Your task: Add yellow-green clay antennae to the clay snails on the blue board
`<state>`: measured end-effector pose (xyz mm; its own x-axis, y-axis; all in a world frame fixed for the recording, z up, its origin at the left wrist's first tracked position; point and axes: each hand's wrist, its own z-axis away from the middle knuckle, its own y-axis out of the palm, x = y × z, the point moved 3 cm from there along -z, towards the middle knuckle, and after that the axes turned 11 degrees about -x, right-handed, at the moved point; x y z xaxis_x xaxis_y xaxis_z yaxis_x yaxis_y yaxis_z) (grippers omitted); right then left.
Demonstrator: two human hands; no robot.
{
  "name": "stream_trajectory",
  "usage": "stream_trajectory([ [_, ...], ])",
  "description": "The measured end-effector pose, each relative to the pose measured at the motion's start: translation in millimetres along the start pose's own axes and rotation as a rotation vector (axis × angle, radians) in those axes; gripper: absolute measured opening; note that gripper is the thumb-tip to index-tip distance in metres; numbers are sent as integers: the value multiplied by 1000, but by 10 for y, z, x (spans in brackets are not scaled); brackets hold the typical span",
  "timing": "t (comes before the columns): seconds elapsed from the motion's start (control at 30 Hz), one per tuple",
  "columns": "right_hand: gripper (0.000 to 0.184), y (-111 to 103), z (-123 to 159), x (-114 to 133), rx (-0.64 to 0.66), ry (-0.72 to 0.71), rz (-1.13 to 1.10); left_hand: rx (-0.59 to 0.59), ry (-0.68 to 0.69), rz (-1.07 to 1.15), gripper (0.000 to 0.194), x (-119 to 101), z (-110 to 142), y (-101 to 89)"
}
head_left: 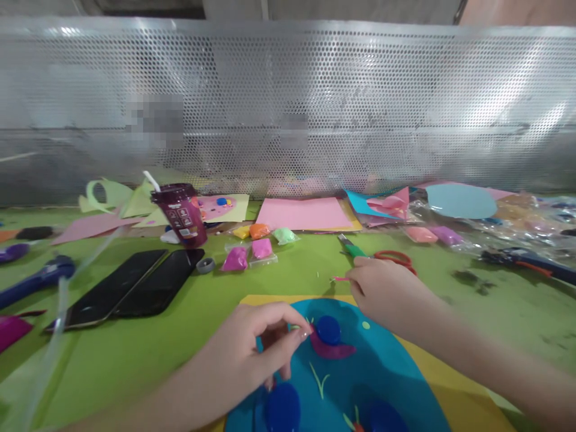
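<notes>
A blue paper circle (360,384) on a yellow sheet (450,384) carries clay shapes. Near its top is a magenta clay snail body (333,350) with a dark blue round shell (328,330). Thumb and forefinger of my left hand (270,342) pinch together beside the snail's head; what they hold, if anything, is too small to make out. Beyond the sheet's far edge, my right hand (378,282) grips a thin pink stick (341,279), its tip pointing left over the green tabletop. Thin green clay strands (320,384) form a tuft below the snail.
A purple cup (182,216) with a straw stands behind two black phones (139,288). Bagged clay (261,248), pink paper (306,213), red-handled scissors (396,259) and a green-handled tool (353,247) lie beyond my hands. Pliers (531,261) are at right; a perforated metal panel (288,114) closes the back.
</notes>
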<state>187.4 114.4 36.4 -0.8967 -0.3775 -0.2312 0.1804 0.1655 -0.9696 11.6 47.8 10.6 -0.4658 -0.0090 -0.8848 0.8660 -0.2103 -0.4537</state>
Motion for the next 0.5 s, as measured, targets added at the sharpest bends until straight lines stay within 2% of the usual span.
stream_trajectory([
  [0.5, 31, -5, -3, 1, -38, -6, -4, 13, 15, -19, 27, -9, 12, 9],
])
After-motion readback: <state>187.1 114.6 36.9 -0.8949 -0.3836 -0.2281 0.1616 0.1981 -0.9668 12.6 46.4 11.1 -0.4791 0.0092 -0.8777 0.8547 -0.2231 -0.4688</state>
